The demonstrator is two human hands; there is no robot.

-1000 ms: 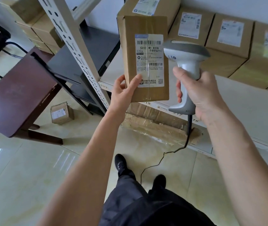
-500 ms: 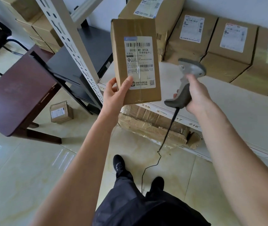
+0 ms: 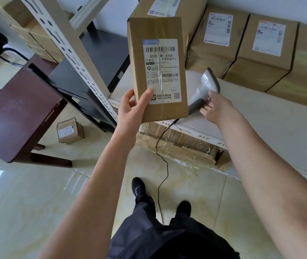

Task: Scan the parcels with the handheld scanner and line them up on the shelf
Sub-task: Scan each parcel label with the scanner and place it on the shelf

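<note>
**Parcel in hand; shelf row part filled**

- Held parcel [image 3: 158, 70]: upright in the left hand [image 3: 132, 107], thumb across the label's lower corner, fingers curled behind. Raised over the shelf's near left corner; not yet placed.
- Handheld scanner [image 3: 204, 88]: lying on the shelf [image 3: 261, 116] just right of the parcel, cord hanging to the floor. Right hand [image 3: 216, 107] rests on its handle with fingers extended, not wrapped round it.
- Shelved parcels [image 3: 268, 51]: lined along the far edge, labels up; judged done.
- Small box [image 3: 70, 130]: on the floor, far left; judged outstanding.
- Whether the held parcel's scan registered cannot be told.
</note>
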